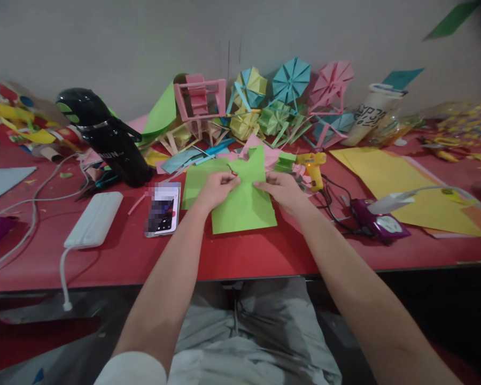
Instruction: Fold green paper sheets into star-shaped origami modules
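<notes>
A bright green sheet of paper point(244, 211) with an uneven, cut-looking top edge is raised in front of me between both hands. My left hand point(218, 188) pinches it near its left side, thumb and fingers closed together. By those fingertips there is a small dark red bit, too small to name. At the sheet's right edge, my right hand point(282, 190) grips with the thumb on the front face and the fingers partly hidden. Another green sheet point(193, 184) lies on the table behind my left hand.
On the red table point(240, 259) are a phone point(164, 209), a white power bank point(95, 219) and a black bottle point(108, 141). A yellow glue gun point(313, 170), a purple power socket point(379, 220) and yellow paper point(404, 187) are at right. Folded paper wheels point(292, 80) stand along the wall.
</notes>
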### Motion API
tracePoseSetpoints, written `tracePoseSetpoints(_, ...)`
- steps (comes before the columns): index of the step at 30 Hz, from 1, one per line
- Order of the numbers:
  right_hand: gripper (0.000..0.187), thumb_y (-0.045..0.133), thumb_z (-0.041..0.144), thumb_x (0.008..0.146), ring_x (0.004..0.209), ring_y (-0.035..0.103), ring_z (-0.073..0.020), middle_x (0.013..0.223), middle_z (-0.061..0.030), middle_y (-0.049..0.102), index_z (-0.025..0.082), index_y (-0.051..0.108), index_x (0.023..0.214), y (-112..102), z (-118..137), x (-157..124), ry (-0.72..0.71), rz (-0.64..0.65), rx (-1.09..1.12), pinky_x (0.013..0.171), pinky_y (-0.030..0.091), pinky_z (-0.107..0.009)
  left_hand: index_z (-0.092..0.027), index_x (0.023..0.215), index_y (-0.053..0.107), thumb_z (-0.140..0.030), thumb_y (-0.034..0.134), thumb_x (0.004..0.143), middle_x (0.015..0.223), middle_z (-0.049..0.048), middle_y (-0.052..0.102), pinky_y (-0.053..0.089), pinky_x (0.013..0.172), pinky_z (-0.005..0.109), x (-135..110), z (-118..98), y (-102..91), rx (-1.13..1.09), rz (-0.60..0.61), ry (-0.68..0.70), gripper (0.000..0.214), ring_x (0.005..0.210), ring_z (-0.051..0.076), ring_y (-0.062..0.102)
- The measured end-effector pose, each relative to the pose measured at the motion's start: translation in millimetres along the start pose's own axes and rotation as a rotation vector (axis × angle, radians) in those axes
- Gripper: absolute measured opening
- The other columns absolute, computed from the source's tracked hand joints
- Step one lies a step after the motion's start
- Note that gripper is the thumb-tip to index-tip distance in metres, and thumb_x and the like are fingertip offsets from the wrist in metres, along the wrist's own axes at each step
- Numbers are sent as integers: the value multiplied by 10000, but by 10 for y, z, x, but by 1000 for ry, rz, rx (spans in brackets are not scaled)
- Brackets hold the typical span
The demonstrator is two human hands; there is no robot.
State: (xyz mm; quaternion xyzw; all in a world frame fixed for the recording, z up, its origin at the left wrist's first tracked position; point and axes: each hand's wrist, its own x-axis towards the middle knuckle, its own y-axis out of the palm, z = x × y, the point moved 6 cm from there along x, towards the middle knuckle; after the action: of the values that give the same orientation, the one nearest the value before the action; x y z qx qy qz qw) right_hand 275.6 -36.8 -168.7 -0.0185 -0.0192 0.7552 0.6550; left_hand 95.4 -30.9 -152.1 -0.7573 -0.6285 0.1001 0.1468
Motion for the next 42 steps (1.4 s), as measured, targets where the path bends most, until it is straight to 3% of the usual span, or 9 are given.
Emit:
tracePoseSetpoints(7, 282, 854, 316, 609, 862, 741, -261, 923, -95, 786, 188, 715, 818, -8, -48, 14, 49, -27, 91, 858, 605, -437, -186, 661, 577, -321, 556, 908, 625, -17, 482, 313, 642, 308, -1, -36, -36, 260, -35, 56, 282, 629, 145, 413)
tracePoseSetpoints(10, 302, 846, 300, 642, 932, 744, -277, 1010, -113, 787, 182, 738, 898, 57, -30, -7, 82, 63, 104, 870, 608, -454, -197, 681, 592, -283, 545, 899, 684, 9, 571, 336, 674, 315, -10, -30, -55, 298, -6, 118, 239, 688, 174, 494)
tracePoseSetpoints(13, 298, 848, 300, 651, 979, 741, -269, 1072, -112, 779, 189, 741, 906, 23, 34, -6, 8, 9, 148, 896, 605, -446, -215, 722, 626, -273, 542, 894, 780, 32, 661, 370, 711, 318, -24, 0, -45, 297, 50, 139, 200, 767, 204, 564)
tracePoseSetpoints(16, 244, 838, 260, 646, 926, 746, -260, 1009, -111, 780, 183, 730, 851, 4, 16, -13, 49, -48, 147, 846, 623, -434, -221, 721, 602, -265, 521, 905, 756, 33, 647, 358, 681, 318, -37, 19, -30, 350, 60, 127, 206, 731, 205, 546)
tracePoseSetpoints(22, 310, 873, 269, 602, 857, 729, -248, 919, -92, 773, 191, 718, 859, 122, -49, -52, 150, 54, 109, 720, 628, -381, -214, 743, 583, -217, 492, 903, 778, 32, 647, 365, 680, 318, -78, -73, 45, 362, 75, 193, 184, 736, 195, 535)
tracePoseSetpoints(27, 332, 866, 412, 591, 797, 687, -195, 810, -52, 750, 190, 727, 796, -13, 39, 5, -45, -27, -74, 731, 554, -333, -220, 703, 580, -169, 498, 825, 709, 23, 604, 311, 629, 322, -85, -33, 63, 434, 101, 140, 155, 655, 183, 481)
tracePoseSetpoints(31, 226, 784, 400, 690, 741, 654, -185, 788, -54, 756, 195, 777, 787, 29, 112, -12, -152, 89, -292, 700, 496, -325, -235, 720, 607, -202, 521, 809, 690, 32, 594, 284, 615, 326, -112, -48, 93, 497, 147, 160, 128, 619, 183, 450)
tracePoseSetpoints(35, 195, 709, 370, 735, 622, 557, -143, 691, -31, 707, 185, 770, 730, 135, 146, -60, -201, 195, -410, 619, 431, -305, -238, 765, 632, -279, 497, 860, 750, 54, 640, 301, 632, 328, -151, -114, 164, 525, 200, 214, 170, 650, 198, 483)
tracePoseSetpoints(42, 189, 683, 365, 711, 581, 485, -117, 633, -4, 653, 183, 735, 702, 126, 149, -46, -184, 196, -429, 581, 387, -283, -237, 727, 637, -211, 533, 848, 764, 66, 663, 335, 660, 335, -136, -154, 202, 556, 149, 261, 162, 683, 218, 525)
